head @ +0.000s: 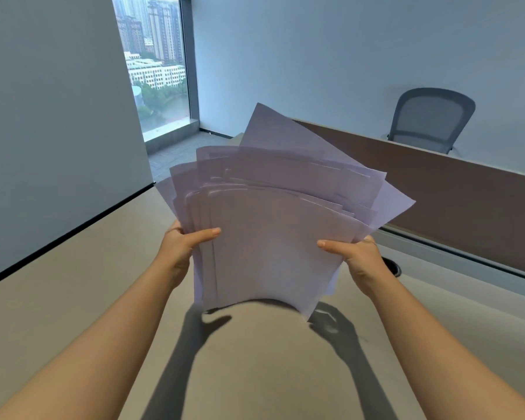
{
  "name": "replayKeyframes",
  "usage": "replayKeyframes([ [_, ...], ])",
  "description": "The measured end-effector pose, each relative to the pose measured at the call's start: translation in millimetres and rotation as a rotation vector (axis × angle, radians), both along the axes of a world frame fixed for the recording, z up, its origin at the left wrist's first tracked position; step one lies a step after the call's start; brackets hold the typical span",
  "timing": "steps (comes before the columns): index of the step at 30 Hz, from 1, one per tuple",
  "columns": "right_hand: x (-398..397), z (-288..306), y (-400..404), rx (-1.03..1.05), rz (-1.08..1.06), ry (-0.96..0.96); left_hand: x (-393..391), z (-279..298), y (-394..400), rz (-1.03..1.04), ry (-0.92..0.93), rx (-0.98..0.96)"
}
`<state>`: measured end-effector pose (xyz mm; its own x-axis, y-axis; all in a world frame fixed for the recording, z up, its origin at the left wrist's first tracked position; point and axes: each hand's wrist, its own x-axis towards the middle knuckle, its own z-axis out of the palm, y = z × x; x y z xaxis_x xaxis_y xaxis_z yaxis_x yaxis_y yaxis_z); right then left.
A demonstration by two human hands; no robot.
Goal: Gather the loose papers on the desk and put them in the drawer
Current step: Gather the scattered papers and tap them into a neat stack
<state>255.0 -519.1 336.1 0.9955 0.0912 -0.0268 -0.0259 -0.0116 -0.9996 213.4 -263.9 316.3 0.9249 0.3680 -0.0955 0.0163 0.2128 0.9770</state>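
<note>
A fanned, uneven bundle of white papers (273,225) stands nearly upright above the beige desk (255,359), its sheets splayed at different angles. My left hand (181,247) grips the bundle's left edge, thumb across the front. My right hand (356,260) grips the right edge the same way. The lower edges of the sheets hang just above the desk surface, casting a shadow. No drawer is in view.
A brown divider panel (452,189) runs along the desk's right side, with a grey mesh chair (431,119) behind it. A dark round cable hole (393,266) sits by my right hand. A grey wall (52,131) borders the left; a window (155,68) is ahead.
</note>
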Motion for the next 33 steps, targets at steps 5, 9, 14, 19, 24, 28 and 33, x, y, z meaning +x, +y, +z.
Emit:
replayKeyframes([
  [5, 6.0, 6.7, 17.1, 0.032, -0.048, -0.010, 14.8, 8.6, -21.0, 0.051, -0.009, 0.053],
  [9, 16.3, 16.3, 7.7, 0.031, -0.103, -0.059, 18.5, 21.2, -14.8, 0.077, -0.068, 0.091],
  [14, 13.8, 16.6, -10.2, 0.004, 0.001, -0.129, 9.1, 23.5, 2.8, -0.050, -0.117, 0.122],
  [19, 8.0, 17.9, 0.8, 0.015, 0.105, -0.087, 9.6, 24.7, -13.6, -0.101, -0.125, 0.142],
  [24, 12.7, 24.0, 4.6, -0.014, 0.026, -0.066, 24.1, 29.3, -22.1, -0.096, -0.113, 0.198],
  [28, 10.5, 12.1, -3.2, -0.060, 0.007, -0.020, 20.7, 14.4, -21.9, -0.112, 0.003, 0.206],
  [33, 12.4, 21.5, 14.3, 0.015, -0.047, -0.027, 24.0, 23.2, -37.3, -0.009, -0.027, 0.123],
])
